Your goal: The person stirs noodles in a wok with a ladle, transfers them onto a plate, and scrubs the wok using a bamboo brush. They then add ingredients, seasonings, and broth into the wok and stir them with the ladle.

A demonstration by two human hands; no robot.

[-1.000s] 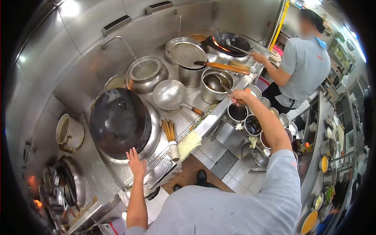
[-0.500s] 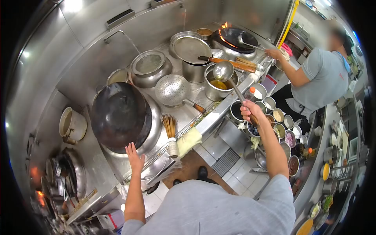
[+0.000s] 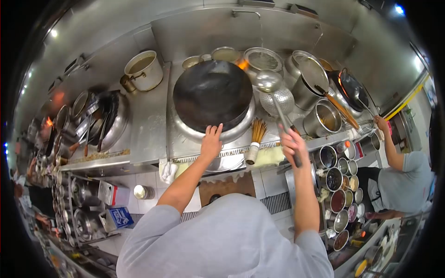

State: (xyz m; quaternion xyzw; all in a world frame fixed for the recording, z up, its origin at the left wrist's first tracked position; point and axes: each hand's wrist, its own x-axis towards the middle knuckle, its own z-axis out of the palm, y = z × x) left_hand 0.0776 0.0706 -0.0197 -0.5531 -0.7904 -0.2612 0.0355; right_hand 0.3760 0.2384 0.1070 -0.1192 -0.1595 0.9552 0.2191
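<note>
In the head view, a large dark wok [image 3: 211, 92] sits tilted on a steel burner ring [image 3: 248, 123]. My left hand [image 3: 212, 140] is at the wok's near edge with its fingers stretched out; I cannot tell whether it grips the rim. My right hand [image 3: 293, 144] is wrapped round the handle of a steel ladle [image 3: 269, 81], whose bowl is raised to the right of the wok. Beneath the ladle lies a perforated strainer [image 3: 278, 102]. A bamboo brush [image 3: 258, 132] rests between my hands at the stove's front edge.
A flame [image 3: 243, 64] shows behind the wok. Pots, including one with yellow liquid [image 3: 329, 120], stand to the right. Several seasoning tins [image 3: 334, 178] line the right side. A co-worker [image 3: 403, 180] holds a ladle over a second wok [image 3: 352, 90]. A handled pot [image 3: 143, 72] stands back left.
The view has swung left, showing more of the left stove. My left hand has come up to the wok's near edge. The ladle stays in my right hand, and a flame now shows behind the wok.
</note>
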